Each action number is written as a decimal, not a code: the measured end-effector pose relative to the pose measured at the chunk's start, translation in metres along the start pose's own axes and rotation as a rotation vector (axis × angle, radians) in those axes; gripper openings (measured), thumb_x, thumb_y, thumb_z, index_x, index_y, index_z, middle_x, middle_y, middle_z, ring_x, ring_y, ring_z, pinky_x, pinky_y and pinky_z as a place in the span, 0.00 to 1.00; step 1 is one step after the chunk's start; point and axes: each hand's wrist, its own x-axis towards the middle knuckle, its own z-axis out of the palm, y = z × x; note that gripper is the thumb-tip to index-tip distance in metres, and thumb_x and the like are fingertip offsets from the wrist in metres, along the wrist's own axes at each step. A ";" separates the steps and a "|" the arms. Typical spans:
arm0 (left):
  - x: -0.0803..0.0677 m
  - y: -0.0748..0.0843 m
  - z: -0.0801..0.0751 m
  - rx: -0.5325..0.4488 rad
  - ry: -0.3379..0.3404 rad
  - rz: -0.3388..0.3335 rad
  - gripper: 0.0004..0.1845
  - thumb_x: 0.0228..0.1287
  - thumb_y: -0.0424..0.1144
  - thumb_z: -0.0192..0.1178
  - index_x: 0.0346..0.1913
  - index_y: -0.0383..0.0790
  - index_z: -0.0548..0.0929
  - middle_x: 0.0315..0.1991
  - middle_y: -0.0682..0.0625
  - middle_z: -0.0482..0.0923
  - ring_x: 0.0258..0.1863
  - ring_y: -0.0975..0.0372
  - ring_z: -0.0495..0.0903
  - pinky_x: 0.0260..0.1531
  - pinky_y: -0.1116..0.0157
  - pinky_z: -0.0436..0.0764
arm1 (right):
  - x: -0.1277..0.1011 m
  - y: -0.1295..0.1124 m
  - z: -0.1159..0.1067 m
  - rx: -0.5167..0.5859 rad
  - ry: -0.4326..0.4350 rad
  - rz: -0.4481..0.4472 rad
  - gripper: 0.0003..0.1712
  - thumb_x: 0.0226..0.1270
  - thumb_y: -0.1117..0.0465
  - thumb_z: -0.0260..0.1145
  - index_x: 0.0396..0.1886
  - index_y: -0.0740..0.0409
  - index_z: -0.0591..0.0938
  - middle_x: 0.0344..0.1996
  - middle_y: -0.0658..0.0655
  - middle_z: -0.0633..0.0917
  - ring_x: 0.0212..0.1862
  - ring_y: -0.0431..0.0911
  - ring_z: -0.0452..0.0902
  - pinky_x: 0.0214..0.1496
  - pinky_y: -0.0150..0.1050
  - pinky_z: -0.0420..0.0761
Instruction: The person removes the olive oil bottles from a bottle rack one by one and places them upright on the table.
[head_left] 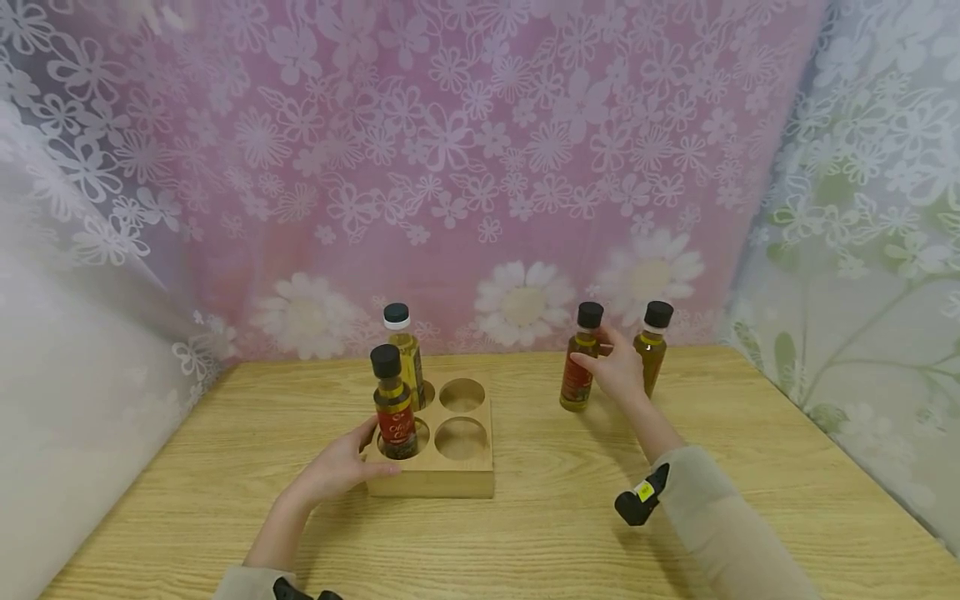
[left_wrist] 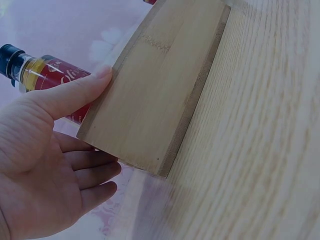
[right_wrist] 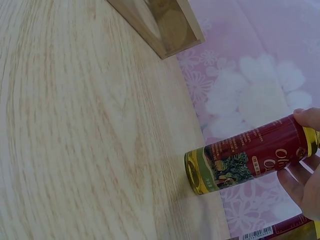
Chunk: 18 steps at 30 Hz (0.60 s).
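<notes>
My left hand (head_left: 341,467) holds the near left corner of a wooden bottle holder (head_left: 450,483); in the left wrist view the thumb (left_wrist: 80,95) lies on its edge and the fingers reach around its end. A red-labelled olive oil bottle (head_left: 395,417) stands in the holder's front left hole, right beside this hand. Behind it, a bottle of paler oil (head_left: 410,367) with a black and white cap occupies the back left hole. Off to the right, my right hand (head_left: 621,367) grips another red-labelled olive oil bottle (right_wrist: 250,155) between thumb and fingers, upright, its base close to the table.
Just right of the right hand stands one more black-capped oil bottle (head_left: 651,350), partly hidden by the hand. The holder's two right holes (head_left: 461,439) hold nothing. A floral curtain (head_left: 480,208) hangs behind the wooden table (head_left: 480,550) and along both sides.
</notes>
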 end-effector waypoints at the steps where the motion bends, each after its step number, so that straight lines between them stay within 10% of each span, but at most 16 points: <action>1: 0.000 0.000 0.000 -0.003 0.000 0.000 0.54 0.51 0.51 0.69 0.72 0.32 0.47 0.70 0.33 0.49 0.67 0.38 0.50 0.60 0.42 0.56 | 0.000 0.001 0.000 -0.004 0.001 -0.002 0.29 0.58 0.60 0.69 0.59 0.61 0.72 0.56 0.65 0.74 0.56 0.61 0.71 0.55 0.55 0.71; 18: 0.000 -0.001 0.000 0.010 0.007 -0.007 0.54 0.51 0.52 0.69 0.72 0.33 0.48 0.69 0.32 0.51 0.66 0.38 0.52 0.59 0.41 0.58 | 0.001 0.007 0.003 0.046 -0.018 0.024 0.32 0.60 0.58 0.67 0.63 0.59 0.69 0.59 0.64 0.72 0.59 0.60 0.68 0.58 0.56 0.68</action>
